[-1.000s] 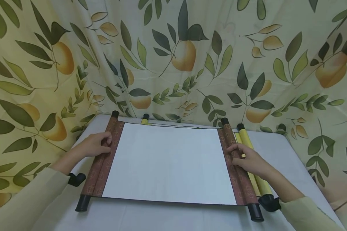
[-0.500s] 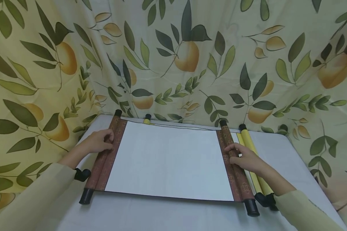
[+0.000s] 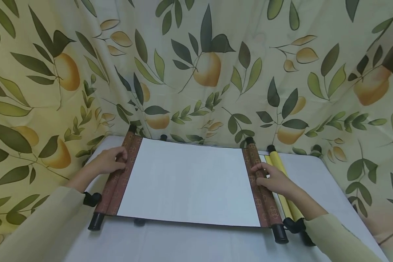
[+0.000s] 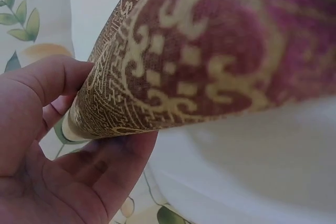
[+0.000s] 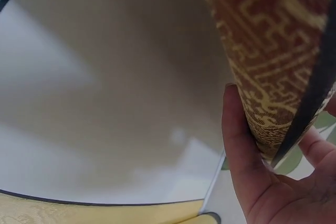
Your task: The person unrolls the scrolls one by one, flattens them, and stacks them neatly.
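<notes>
A hanging scroll with a blank white sheet (image 3: 190,182) and patterned red-brown borders is stretched out over the table, its rods capped in black. My left hand (image 3: 108,160) grips the left rod (image 3: 112,191), fingers and thumb around the patterned cloth (image 4: 173,61) in the left wrist view. At the other end my right hand (image 3: 276,180) pinches the right rod (image 3: 270,203). The right wrist view shows thumb and fingers either side of that border (image 5: 273,72), with the sheet's underside (image 5: 121,93) in shadow. Beneath lies a yellow scroll, mostly hidden, its right rod (image 3: 286,189) showing.
A white-covered table (image 3: 196,247) carries the scrolls. Behind it hangs a curtain (image 3: 265,43) printed with leaves and orange fruit. A black rod end (image 3: 139,222) pokes out below the blank sheet's front edge, and another dark tip (image 3: 163,137) shows behind its back edge.
The red-brown scroll has shifted slightly back, its right end leftward, away from the yellow rod. A black rod end has come into view under its front edge. Both hands keep their grip.
</notes>
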A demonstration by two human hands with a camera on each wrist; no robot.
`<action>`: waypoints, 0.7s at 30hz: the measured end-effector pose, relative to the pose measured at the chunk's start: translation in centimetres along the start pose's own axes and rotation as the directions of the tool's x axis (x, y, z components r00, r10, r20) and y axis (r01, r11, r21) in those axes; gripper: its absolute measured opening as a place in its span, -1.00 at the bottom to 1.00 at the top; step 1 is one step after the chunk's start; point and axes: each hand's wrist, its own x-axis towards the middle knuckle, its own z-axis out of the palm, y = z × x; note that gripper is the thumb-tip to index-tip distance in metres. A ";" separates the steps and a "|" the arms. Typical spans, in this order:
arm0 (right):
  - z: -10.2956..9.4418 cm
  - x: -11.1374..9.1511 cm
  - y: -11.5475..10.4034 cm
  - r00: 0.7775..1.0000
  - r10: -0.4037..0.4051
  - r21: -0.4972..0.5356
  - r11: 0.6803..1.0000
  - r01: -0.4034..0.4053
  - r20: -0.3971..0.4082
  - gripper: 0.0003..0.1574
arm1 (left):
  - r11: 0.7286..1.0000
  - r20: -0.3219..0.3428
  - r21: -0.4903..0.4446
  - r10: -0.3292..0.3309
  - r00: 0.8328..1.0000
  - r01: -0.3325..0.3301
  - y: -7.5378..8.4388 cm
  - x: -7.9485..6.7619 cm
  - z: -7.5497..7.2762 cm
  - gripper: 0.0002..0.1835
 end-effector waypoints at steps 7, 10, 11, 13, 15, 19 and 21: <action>0.1 0.3 0.5 1.000 0.026 0.004 1.000 -0.026 0.008 -0.45 | 1.000 0.018 -0.010 0.005 1.000 -0.004 0.0 0.9 0.5 -0.84; 0.2 0.3 0.9 0.999 0.039 -0.006 0.999 -0.039 0.007 -0.45 | 1.000 0.032 -0.017 0.014 0.999 -0.014 -0.1 1.0 0.8 -0.84; 0.2 0.3 1.0 0.999 0.046 -0.011 0.999 -0.046 0.004 -0.45 | 1.000 0.038 -0.021 0.015 0.999 -0.014 -0.1 1.1 0.9 -0.84; 0.3 0.4 1.3 0.999 0.053 -0.025 0.998 -0.053 0.004 -0.45 | 1.000 0.047 -0.025 0.012 0.999 -0.011 -0.3 1.2 1.3 -0.84; 0.4 0.6 1.7 0.998 0.061 -0.039 0.997 -0.060 0.005 -0.45 | 1.000 0.054 -0.024 0.008 0.999 -0.007 -0.5 1.4 1.7 -0.84; 0.6 0.5 2.0 0.998 0.069 -0.062 0.996 -0.069 -0.006 -0.45 | 1.000 0.063 -0.020 -0.003 0.998 0.004 -0.6 1.7 2.4 -0.84; 0.7 0.5 2.1 0.997 0.078 -0.072 0.994 -0.078 -0.014 -0.45 | 1.000 0.064 -0.018 -0.007 0.998 0.008 -0.5 1.7 2.6 -0.83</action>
